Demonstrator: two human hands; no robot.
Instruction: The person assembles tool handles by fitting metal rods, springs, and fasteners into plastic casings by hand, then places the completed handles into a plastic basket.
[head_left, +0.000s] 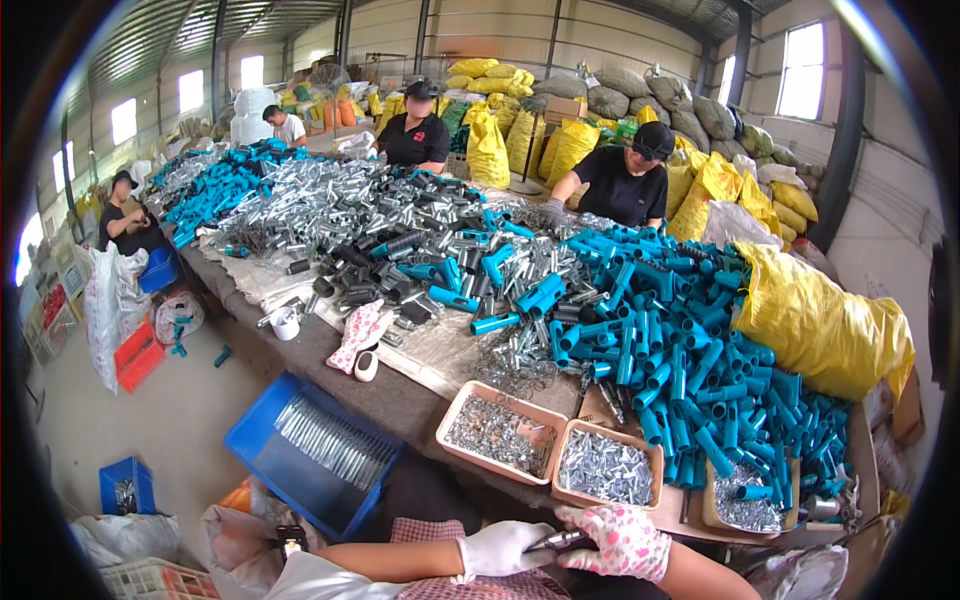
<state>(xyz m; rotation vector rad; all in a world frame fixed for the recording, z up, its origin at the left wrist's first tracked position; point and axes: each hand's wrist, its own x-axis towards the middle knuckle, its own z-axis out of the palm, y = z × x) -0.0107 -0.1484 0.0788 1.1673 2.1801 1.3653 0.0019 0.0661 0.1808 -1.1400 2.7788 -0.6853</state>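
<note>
Close to my lap, a small silver metal cylinder is between my two gloved hands. My left hand, in a white glove, has its fingers closed round one end of it. Over the other end lies my right hand in a white glove with pink spots; its fingers are closed and partly hide the piece. Just beyond them on the table edge, three shallow trays hold small metal parts: the left tray, the middle tray and the right tray. A few teal tubes lie on the right tray.
Teal plastic tubes heap up at the right beside a yellow sack. Metal parts cover the far table. At left is a blue crate with rows of metal rods. Several people work around the table.
</note>
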